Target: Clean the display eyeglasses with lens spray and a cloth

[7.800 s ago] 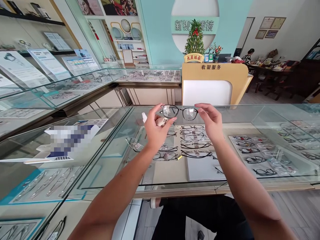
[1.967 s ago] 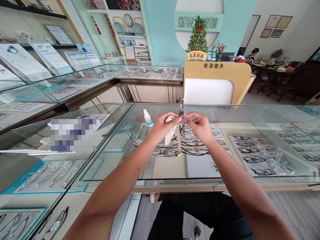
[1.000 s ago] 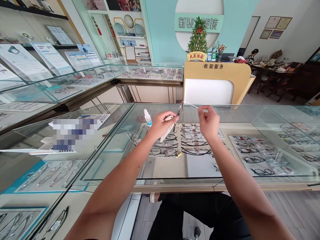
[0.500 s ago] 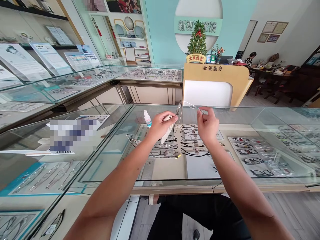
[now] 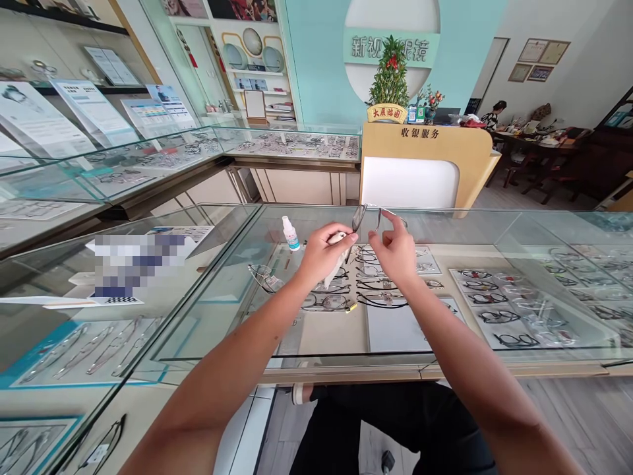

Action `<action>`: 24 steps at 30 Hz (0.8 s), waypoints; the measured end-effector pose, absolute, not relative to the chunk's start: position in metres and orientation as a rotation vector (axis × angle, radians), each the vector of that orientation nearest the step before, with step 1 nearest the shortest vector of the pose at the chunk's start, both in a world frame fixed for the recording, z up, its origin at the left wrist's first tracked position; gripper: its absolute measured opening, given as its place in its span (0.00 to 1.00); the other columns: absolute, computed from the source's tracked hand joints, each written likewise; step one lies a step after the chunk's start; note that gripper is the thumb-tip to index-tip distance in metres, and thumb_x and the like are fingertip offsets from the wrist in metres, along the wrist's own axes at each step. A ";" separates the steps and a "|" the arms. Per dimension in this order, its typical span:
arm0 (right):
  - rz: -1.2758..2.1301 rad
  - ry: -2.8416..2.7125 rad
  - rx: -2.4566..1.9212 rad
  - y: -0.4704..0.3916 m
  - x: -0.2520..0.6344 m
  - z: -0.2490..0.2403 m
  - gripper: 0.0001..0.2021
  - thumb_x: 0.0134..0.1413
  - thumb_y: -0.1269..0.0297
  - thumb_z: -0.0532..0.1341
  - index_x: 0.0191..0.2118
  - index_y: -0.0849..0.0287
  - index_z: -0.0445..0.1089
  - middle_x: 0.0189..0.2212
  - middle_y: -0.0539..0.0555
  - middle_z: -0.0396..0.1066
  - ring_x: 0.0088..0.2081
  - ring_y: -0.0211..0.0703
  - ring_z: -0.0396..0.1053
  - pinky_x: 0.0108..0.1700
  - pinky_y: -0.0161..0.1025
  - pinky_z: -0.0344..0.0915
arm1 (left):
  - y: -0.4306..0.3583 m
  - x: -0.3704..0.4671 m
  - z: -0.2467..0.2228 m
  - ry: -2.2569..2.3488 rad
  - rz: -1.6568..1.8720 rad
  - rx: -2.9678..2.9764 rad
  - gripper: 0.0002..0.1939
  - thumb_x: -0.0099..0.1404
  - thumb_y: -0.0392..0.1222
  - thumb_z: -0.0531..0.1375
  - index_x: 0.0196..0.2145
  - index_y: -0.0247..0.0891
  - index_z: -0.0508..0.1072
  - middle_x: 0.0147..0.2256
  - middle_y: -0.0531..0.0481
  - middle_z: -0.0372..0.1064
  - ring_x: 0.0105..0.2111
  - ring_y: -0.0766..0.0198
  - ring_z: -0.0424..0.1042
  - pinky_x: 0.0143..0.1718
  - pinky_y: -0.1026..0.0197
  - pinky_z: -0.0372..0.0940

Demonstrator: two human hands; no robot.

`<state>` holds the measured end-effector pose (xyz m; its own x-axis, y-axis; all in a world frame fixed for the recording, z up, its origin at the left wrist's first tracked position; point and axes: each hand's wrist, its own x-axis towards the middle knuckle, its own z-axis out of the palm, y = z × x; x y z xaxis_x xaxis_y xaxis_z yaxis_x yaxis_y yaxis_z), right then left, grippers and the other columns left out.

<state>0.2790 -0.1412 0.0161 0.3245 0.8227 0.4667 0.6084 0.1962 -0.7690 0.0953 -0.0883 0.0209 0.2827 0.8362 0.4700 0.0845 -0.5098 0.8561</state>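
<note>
A pair of thin-framed eyeglasses (image 5: 359, 217) is held up above the glass counter. My left hand (image 5: 324, 251) pinches one side of it, with a crumpled white cloth (image 5: 336, 269) bunched in the same hand. At the other side of the eyeglasses is my right hand (image 5: 395, 251); its forefinger and thumb are at the top and bottom of a thin curved part, and the other fingers are curled. A thin temple runs behind the right fingers. A small white spray bottle (image 5: 291, 234) with a blue-pink label stands on the counter, left of my left hand.
Several spectacle frames (image 5: 380, 285) lie in the glass display case (image 5: 326, 361) below my hands, with more on a tray (image 5: 487, 300) to the right. Leaflets (image 5: 168, 254) rest on the left counter. Beyond stand a wooden cashier desk (image 5: 477, 165) and a seated person (image 5: 492, 119).
My right hand has moved left and inward from the temple's end to the eyeglasses' near part. My left hand has shifted slightly right, still holding eyeglasses and cloth.
</note>
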 end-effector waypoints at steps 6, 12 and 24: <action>0.264 -1.380 -1.513 -0.141 0.282 0.017 0.36 0.55 0.59 0.57 0.71 0.58 0.65 0.20 0.41 0.59 0.25 0.46 0.59 0.34 0.42 0.57 | -0.087 0.094 0.021 0.846 1.317 1.728 0.17 0.63 0.58 0.71 0.35 0.41 0.81 0.26 0.55 0.70 0.27 0.64 0.63 0.31 0.60 0.58; 0.299 -1.386 -1.565 -0.142 0.286 0.020 0.13 0.64 0.50 0.59 0.45 0.51 0.74 0.19 0.41 0.56 0.24 0.43 0.58 0.33 0.42 0.56 | -0.074 0.089 0.023 0.850 1.454 1.385 0.22 0.54 0.61 0.77 0.34 0.43 0.80 0.30 0.53 0.75 0.25 0.65 0.64 0.26 0.61 0.58; 0.043 -1.474 -1.590 -0.140 0.287 0.017 0.18 0.68 0.47 0.62 0.49 0.52 0.83 0.30 0.51 0.69 0.34 0.49 0.68 0.40 0.45 0.63 | -0.061 0.083 0.023 0.854 1.472 1.301 0.25 0.49 0.63 0.79 0.33 0.43 0.79 0.31 0.52 0.76 0.25 0.66 0.64 0.25 0.62 0.56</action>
